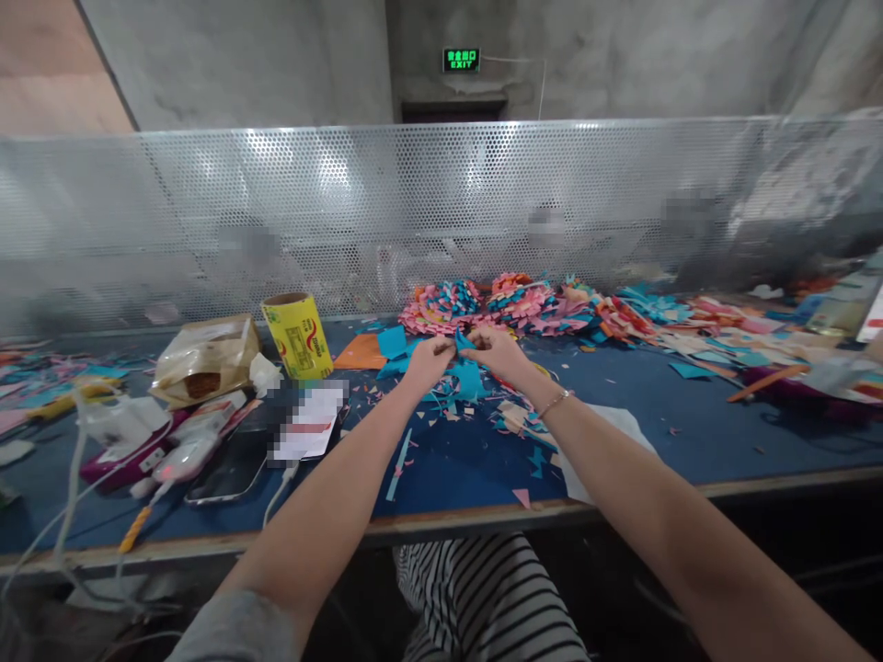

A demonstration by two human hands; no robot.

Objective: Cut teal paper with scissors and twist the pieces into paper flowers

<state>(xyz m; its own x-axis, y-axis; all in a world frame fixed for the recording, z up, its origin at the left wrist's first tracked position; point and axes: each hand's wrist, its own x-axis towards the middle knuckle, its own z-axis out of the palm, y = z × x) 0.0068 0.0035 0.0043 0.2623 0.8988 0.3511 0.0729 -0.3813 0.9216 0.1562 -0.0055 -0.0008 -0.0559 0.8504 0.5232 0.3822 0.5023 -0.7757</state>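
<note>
Close together over the middle of the table, my left hand [431, 359] and my right hand [498, 353] both pinch a small piece of blue paper [462, 342]. Fingertips of each hand are closed on its edges. More blue paper pieces [469, 382] lie under and beside the hands. An orange sheet [360, 352] rests to the left of my left hand. Just behind the hands are bundles of fringed pink, blue and orange paper [441, 308]. Small paper scraps [521, 420] are scattered in front of my right hand.
At the left stand a yellow tube [298, 336] and a brown paper bag [207, 359], with phones [231, 455] and cables before them. A white sheet [621, 428] lies under my right forearm. Behind the table rises a perforated metal panel [359, 202]. More cut paper [717, 336] is piled at right.
</note>
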